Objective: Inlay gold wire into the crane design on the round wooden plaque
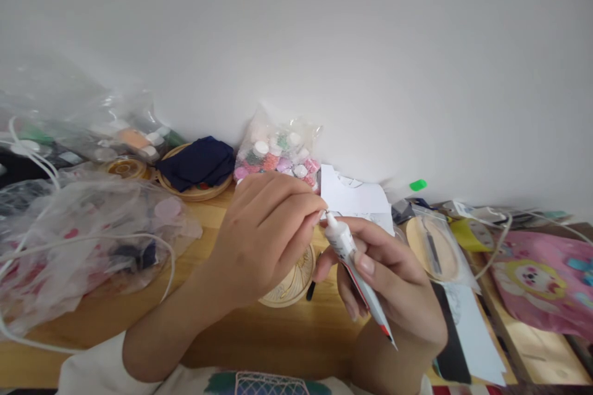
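My right hand (393,284) is closed around a white glue-like tube (352,265) with dark print and a red stripe. The tube's narrow nozzle points up and to the left, its flat end toward me. My left hand (269,234) meets the nozzle tip with thumb and fingers pinched together; what sits in that pinch is too small to make out. Below my hands a round wooden disc (290,287) with a carved or raised line pattern lies on the wooden table (245,336), partly covered by my left hand. A thin black tool (311,291) lies beside the disc.
Behind my hands stand a bag of colourful jars (278,151), dark blue cloth (199,163) on a hoop, and white paper (352,194). Clear plastic bags (92,241) and a white cable (171,259) crowd the left. A bagged wooden oval (430,247) and pink pouch (546,281) lie right.
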Action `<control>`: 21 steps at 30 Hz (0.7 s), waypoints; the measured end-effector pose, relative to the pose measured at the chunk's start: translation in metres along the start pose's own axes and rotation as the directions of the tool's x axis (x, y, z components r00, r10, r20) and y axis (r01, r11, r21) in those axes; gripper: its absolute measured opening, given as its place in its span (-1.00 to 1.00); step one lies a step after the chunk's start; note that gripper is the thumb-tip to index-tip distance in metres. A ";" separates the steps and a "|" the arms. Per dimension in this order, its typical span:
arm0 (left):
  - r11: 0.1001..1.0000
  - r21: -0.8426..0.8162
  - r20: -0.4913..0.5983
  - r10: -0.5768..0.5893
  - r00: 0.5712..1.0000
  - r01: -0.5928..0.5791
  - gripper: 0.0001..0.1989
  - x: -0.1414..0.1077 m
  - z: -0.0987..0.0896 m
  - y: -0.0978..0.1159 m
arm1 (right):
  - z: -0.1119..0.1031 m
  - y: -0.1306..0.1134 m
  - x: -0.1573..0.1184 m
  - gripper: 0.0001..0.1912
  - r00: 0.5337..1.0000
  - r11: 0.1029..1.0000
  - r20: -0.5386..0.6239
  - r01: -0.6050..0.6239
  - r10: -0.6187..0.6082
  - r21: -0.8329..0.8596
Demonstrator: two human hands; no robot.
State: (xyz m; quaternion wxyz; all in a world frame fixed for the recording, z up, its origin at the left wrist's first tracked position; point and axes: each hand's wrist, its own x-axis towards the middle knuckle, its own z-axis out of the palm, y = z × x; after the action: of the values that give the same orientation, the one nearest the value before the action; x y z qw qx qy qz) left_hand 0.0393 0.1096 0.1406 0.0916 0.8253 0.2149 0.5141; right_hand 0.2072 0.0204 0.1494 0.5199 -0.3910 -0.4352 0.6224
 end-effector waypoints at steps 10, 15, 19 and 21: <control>0.999 0.030 -0.042 -0.042 0.998 0.043 -0.90 -0.001 0.001 0.001 | -0.001 0.003 0.000 -0.72 0.999 0.999 0.020 0.031 -0.030 -0.010; 0.995 0.034 -0.062 -0.093 0.994 0.095 -0.91 -0.003 0.002 0.001 | 0.001 0.000 0.001 -0.55 0.999 0.989 -0.026 0.040 -0.044 -0.142; 0.995 0.018 -0.063 -0.092 0.994 0.094 -0.91 -0.002 0.002 0.000 | 0.000 -0.001 0.002 -0.61 0.995 0.983 -0.090 0.026 -0.043 -0.184; 0.997 0.008 -0.073 -0.071 0.995 0.072 -0.91 -0.002 0.001 0.000 | -0.002 0.000 0.001 -0.68 0.996 0.984 -0.067 0.042 -0.054 -0.173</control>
State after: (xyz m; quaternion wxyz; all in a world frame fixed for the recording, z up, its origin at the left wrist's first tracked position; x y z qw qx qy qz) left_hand 0.0395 0.1091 0.1382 0.0978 0.7982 0.2501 0.5392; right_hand 0.2088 0.0220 0.1492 0.5146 -0.4458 -0.4775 0.5554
